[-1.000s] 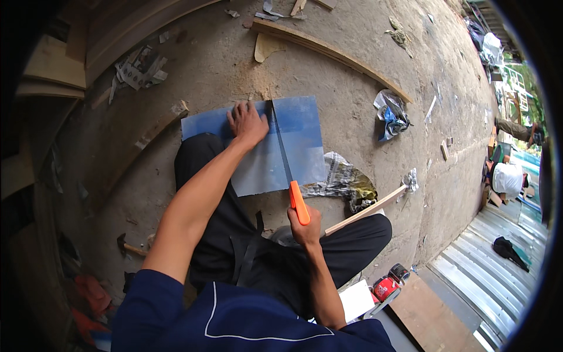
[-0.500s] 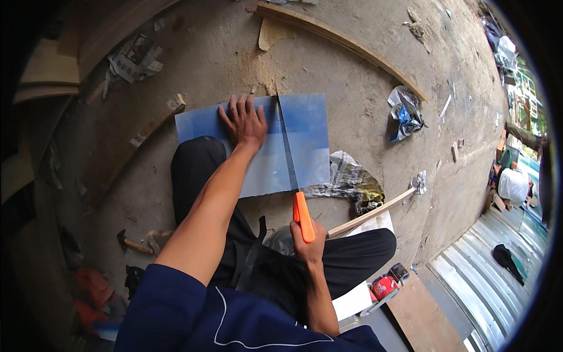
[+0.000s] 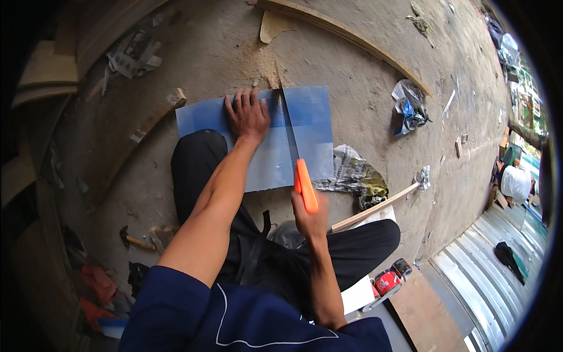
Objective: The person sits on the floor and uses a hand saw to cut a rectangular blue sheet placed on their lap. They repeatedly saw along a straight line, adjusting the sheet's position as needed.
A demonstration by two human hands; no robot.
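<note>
Most of the blue-grey rectangular sheet point(image 3: 314, 120) lies beyond folded black-trousered legs point(image 3: 363, 243), the flattened left hand point(image 3: 249, 117) apparently steadying it while the right hand point(image 3: 309, 220) grips an orange-handled metal handsaw point(image 3: 306, 183) crossing it.

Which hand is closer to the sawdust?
Left. The left hand rests on the blue board, just short of the sawdust; the right hand grips the saw, farther back.

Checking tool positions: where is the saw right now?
In the head view, the saw is near centre, in the right hand, its blade crossing the blue board to the right of the left hand.
</note>
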